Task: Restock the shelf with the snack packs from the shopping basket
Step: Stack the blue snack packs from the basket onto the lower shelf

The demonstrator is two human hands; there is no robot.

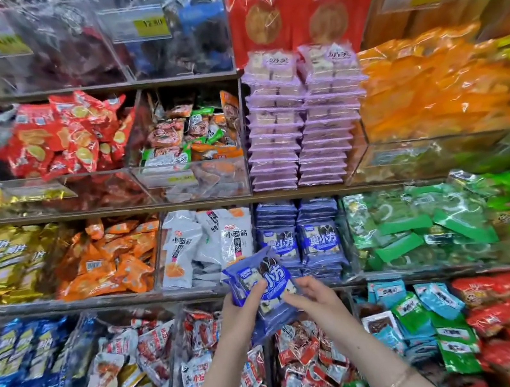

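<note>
Head camera, the only view, shows both hands raised in front of the middle shelf with a small bundle of blue snack packs (261,281) between them. The left hand (246,302) grips the bundle from the left, its thumb curled across the printed face. The right hand (311,297) pinches the lower right edge with bent fingers, a thin bracelet (396,383) on its wrist. The bundle hangs tilted, its top leaning left, just in front of and slightly below the blue compartment (302,239), where matching packs stand in two neat rows with faces forward and more lie stacked flat behind. That bay is likely the target, since the print matches. To do the step well, I would first square the loose packs against each other, because the lower ones fan out beneath the top one. Then turn the bundle upright so the label reads the same way as the stock already there. The compartment looks nearly full, so feeding the packs in one or two at a time seems safer than pushing the whole lot. A hard shove could topple the front rows over the shelf lip (355,279) into the mixed packs below. Keep the hands clear of the white packs (208,245) on the left and the green packs (420,223) on the right, so nothing strays across. The shopping basket is not in view, so how many packs remain cannot be told.
</note>
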